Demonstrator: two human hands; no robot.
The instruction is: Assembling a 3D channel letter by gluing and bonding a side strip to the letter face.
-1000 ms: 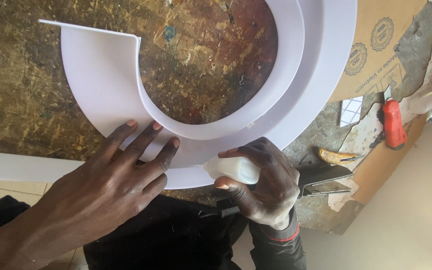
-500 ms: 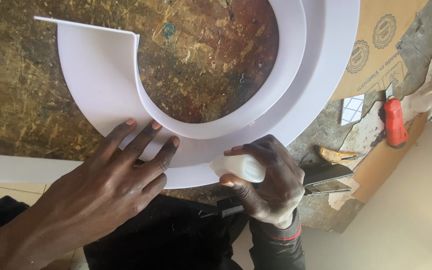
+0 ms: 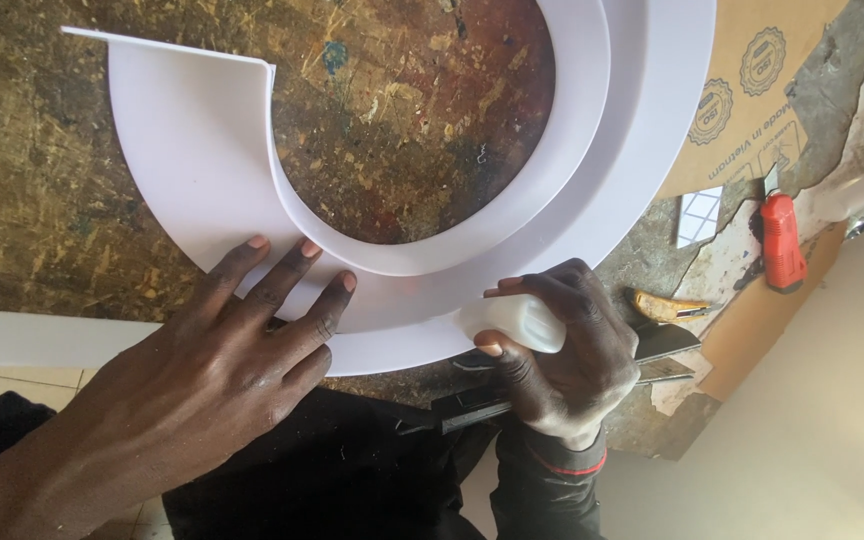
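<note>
A large white curved sheet piece (image 3: 202, 170), shaped like a broad ring section, lies on a worn, stained wooden board (image 3: 412, 120). A second white curved strip (image 3: 582, 110) stands along its inner edge. My left hand (image 3: 242, 350) presses flat on the lower part of the white sheet, fingers spread. My right hand (image 3: 562, 350) grips a small white bottle (image 3: 517, 322), its tip at the sheet's lower outer edge.
A red utility knife (image 3: 780, 240) lies at the right on torn cardboard (image 3: 752, 90). A yellow-handled tool (image 3: 664, 306) and dark metal blades (image 3: 667, 345) sit beside my right hand. A white strip (image 3: 32, 338) runs along the board's near edge.
My right hand has shifted slightly right along the sheet's outer edge with the bottle. The left hand stays pressed in place.
</note>
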